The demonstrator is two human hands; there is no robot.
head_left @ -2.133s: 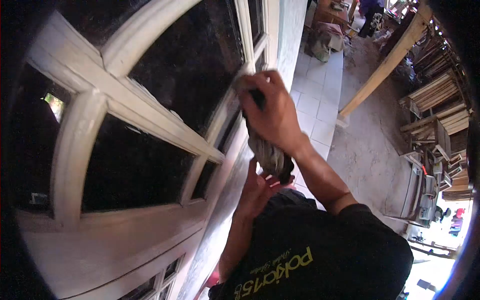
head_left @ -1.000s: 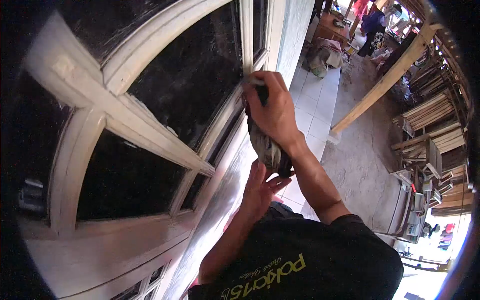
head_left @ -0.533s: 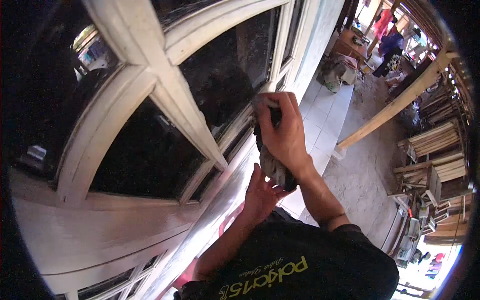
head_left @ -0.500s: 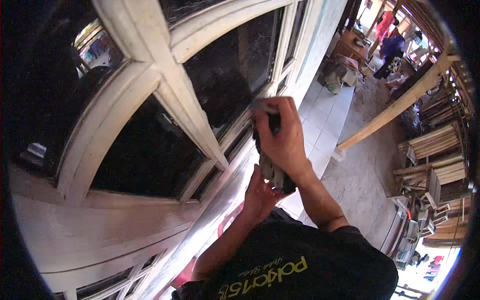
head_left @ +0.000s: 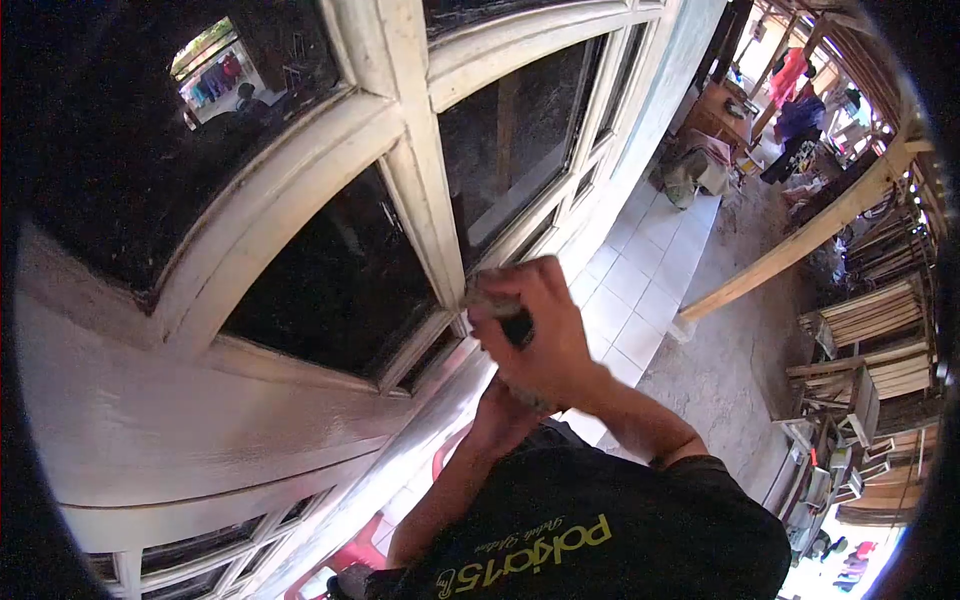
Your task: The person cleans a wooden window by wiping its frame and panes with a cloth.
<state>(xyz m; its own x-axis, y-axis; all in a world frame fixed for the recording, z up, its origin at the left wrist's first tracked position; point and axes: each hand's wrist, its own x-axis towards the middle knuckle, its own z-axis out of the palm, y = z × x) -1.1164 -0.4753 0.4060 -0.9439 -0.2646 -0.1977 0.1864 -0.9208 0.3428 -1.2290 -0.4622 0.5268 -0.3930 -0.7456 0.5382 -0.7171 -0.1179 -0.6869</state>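
My right hand point(head_left: 545, 335) is closed, its thumb and fingers pinching a crumpled grey cloth point(head_left: 492, 303). That hand is right at the edge of the white wooden window frame point(head_left: 428, 190), near where a slanted bar meets the lower rail. Just below it, my left hand point(head_left: 503, 418) is closed around a greyish bit that looks like the same cloth; the right hand and wrist cover most of its fingers. Dark glass panes point(head_left: 335, 285) fill the spaces between the frame's curved and straight bars.
A white tiled ledge point(head_left: 640, 290) runs beside the wall, with a bag point(head_left: 685, 178) on it farther back. A slanted wooden post point(head_left: 790, 255) stands to the right. Wooden racks point(head_left: 875, 345) line the far right, and a red chair point(head_left: 362, 550) shows below.
My right hand has moved down and left, closer to the frame, now overlapping my left hand. The cloth that hung between the hands is mostly hidden. The view has shifted slightly.
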